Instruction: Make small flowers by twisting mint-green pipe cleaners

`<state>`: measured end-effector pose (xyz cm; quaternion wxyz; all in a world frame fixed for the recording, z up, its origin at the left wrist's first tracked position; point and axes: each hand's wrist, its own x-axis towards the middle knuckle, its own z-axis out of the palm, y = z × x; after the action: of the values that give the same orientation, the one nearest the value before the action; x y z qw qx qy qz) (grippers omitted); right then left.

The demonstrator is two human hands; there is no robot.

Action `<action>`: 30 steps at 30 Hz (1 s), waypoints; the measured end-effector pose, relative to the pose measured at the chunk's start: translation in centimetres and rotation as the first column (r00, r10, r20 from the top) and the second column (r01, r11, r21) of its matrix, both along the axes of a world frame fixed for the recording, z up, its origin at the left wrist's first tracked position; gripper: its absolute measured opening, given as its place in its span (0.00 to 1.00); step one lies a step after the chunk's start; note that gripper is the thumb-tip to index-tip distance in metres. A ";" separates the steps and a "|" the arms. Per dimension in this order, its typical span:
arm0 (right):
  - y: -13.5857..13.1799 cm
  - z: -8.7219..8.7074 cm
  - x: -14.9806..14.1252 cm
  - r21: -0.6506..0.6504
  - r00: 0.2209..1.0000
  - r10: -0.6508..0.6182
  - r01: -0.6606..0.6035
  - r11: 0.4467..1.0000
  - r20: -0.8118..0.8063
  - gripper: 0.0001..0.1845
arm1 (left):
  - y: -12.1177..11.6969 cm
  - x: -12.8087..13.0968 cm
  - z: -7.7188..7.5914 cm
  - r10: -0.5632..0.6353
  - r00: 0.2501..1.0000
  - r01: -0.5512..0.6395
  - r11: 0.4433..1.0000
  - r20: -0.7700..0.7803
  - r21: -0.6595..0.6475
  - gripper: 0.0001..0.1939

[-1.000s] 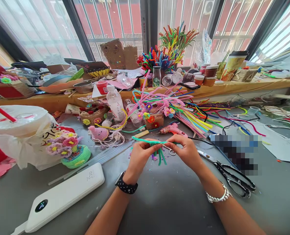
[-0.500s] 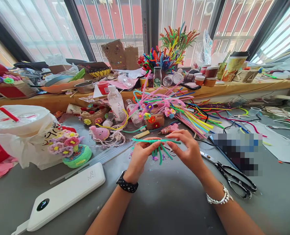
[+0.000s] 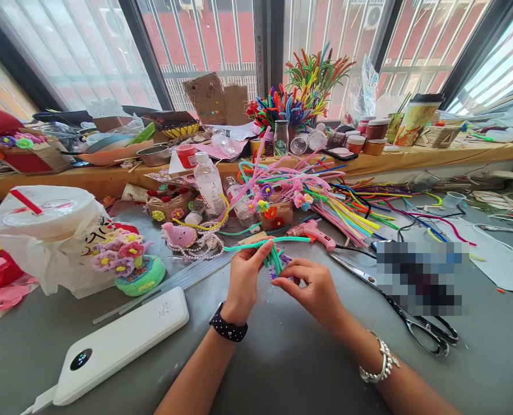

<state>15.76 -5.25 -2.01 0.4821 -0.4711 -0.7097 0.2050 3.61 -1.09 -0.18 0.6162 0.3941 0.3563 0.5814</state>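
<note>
left hand pinching green fuzzy stems | right hand at their ends, grip unclear | pink glue gun just behind

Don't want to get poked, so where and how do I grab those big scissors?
I'd take the scissors by their black handle loops, right hand coming from your near side. They lie flat, loops toward your right and blades pointing away to the left, so that should keep your fingers off the points.

head-worn view, facing forward and down
</note>
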 end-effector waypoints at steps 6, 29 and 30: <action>0.4 -0.1 -0.7 -0.398 0.951 0.012 -0.142 0.906 -0.310 0.10 | -0.2 0.0 0.2 -0.009 1.000 0.009 1.000 -0.004 -0.008 0.08; 3.0 0.1 4.6 -0.379 0.516 -0.032 -0.585 0.717 -0.856 0.09 | -0.3 -1.1 0.9 -0.545 0.837 0.538 0.836 -0.052 -0.108 0.06; 3.0 0.1 4.6 -0.359 0.509 -0.012 -0.590 0.723 -0.861 0.09 | -0.3 -1.1 0.9 -0.569 0.820 0.561 0.820 -0.064 -0.111 0.06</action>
<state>20.36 -2.25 -1.88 0.5257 -0.3144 -0.3665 0.7004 2.54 -1.43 0.69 0.7600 0.4817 0.2768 0.3372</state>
